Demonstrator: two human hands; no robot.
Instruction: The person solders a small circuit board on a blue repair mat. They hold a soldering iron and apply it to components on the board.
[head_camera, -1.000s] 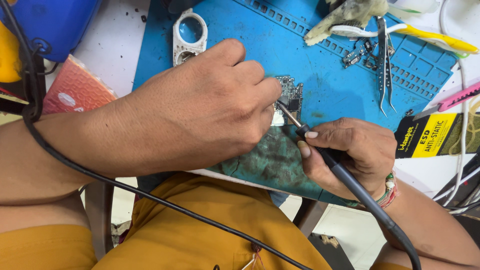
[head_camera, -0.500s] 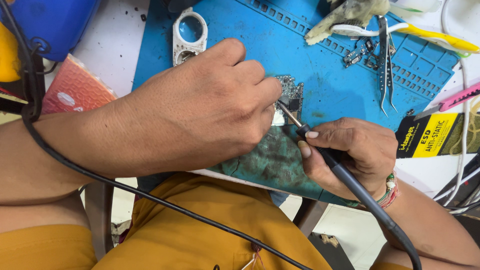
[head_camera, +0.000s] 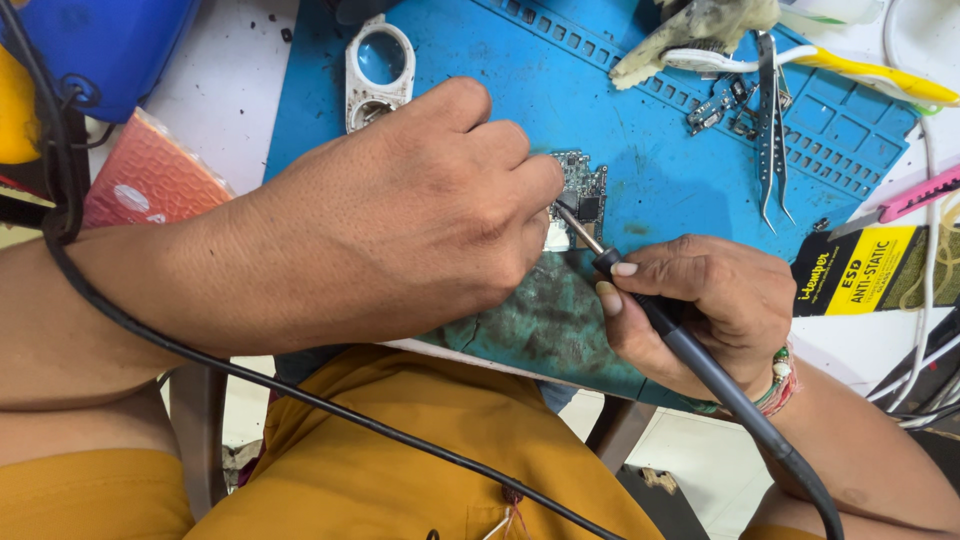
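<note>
A small green circuit board (head_camera: 583, 190) lies on a blue work mat (head_camera: 640, 160). My left hand (head_camera: 400, 220) is closed over the board's near edge and pins it down, hiding part of it. My right hand (head_camera: 700, 300) grips a black soldering iron (head_camera: 690, 350) like a pen. Its metal tip (head_camera: 572, 220) touches the board just beside my left fingertips. The iron's black cable runs off toward the lower right.
Metal tweezers (head_camera: 770, 120), small loose parts (head_camera: 715, 110) and a yellow-handled brush (head_camera: 860, 75) lie on the mat's far right. A white magnifier (head_camera: 378, 65) sits at the far left. A yellow and black packet (head_camera: 860, 270) lies to the right. Another black cable (head_camera: 250, 380) crosses my lap.
</note>
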